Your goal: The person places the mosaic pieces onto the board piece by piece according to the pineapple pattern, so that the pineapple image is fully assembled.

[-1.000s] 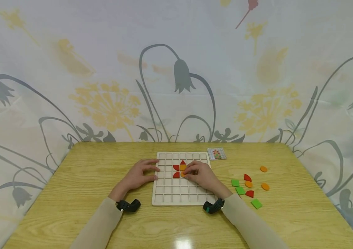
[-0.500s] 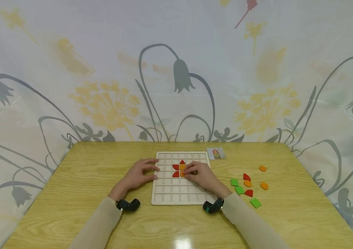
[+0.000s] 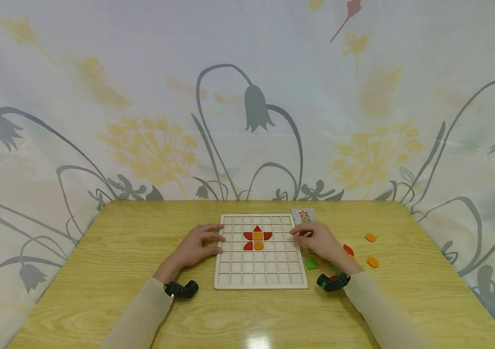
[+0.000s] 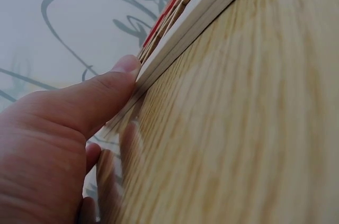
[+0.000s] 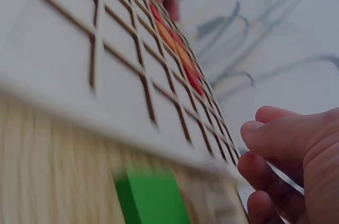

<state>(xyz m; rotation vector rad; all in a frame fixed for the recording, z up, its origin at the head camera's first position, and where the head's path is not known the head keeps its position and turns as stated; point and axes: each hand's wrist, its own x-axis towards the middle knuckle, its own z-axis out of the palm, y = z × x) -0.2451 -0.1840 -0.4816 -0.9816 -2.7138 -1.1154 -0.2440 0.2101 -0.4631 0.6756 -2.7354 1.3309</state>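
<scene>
The white grid board (image 3: pixel 234 278) lies on the table. Red pieces stand around an orange square (image 3: pixel 257 236) on it: a triangle (image 3: pixel 257 228) above, quarter-round pieces at either side and a red quarter (image 3: pixel 248 246) lower left. Beneath the square sits an orange disc (image 3: pixel 258 245). My left hand (image 3: pixel 195 245) rests along the board's left edge, its thumb (image 4: pixel 124 68) touching the rim. Over the board's right edge is my right hand (image 3: pixel 317 238), fingers loosely bent with nothing visible between them. A green square (image 5: pixel 151 197) lies beside the board, below that hand.
A small picture card (image 3: pixel 303 214) lies behind the board's right corner, partly covered by the right hand. Right of the wrist are orange discs (image 3: pixel 373 262) and a red piece (image 3: pixel 348 249); the forearm hides other pieces. A patterned cloth (image 3: pixel 164 97) hangs behind the table.
My right hand has left the orange disc and moved right to the board's edge, uncovering the red piece beside the square. A green square now lies closer to the board. The left hand stays.
</scene>
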